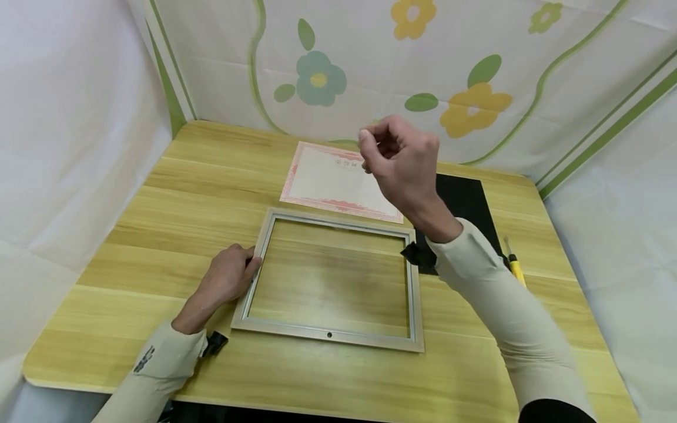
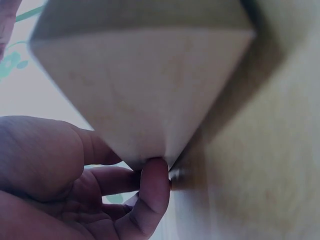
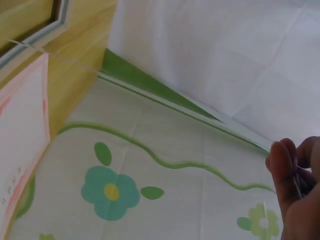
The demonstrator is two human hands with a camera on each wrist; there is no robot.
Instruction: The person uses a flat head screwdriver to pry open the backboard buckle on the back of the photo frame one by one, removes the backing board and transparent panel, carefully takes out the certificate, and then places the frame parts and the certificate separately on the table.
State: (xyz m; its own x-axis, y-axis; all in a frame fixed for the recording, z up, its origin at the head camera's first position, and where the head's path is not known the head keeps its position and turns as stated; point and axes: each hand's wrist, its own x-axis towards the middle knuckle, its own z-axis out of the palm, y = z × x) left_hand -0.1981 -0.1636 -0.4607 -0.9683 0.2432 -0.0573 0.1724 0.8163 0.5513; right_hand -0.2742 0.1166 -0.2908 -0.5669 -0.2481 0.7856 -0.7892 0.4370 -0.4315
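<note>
A light rectangular picture frame (image 1: 296,332) with a silvery inner lip lies on the table. At its left side, my left hand (image 1: 227,273) grips the rail; in the left wrist view a thumb and finger meet the frame's pale side (image 2: 145,75). Raised above the frame's far right corner, my right hand (image 1: 404,161) has its thumb and index finger pinched together. A thin pale line, seemingly the edge of a clear sheet (image 3: 70,61), runs towards those fingers in the right wrist view. Most of that sheet is too transparent to make out.
Behind the frame lies a pink-bordered certificate (image 1: 338,182), partly covered by the right hand. A black board (image 1: 465,205) lies to the right, beneath the right forearm. Beyond it is a yellow-handled screwdriver (image 1: 515,267). Flower-printed cloth (image 1: 365,64) hangs along the table's back edge.
</note>
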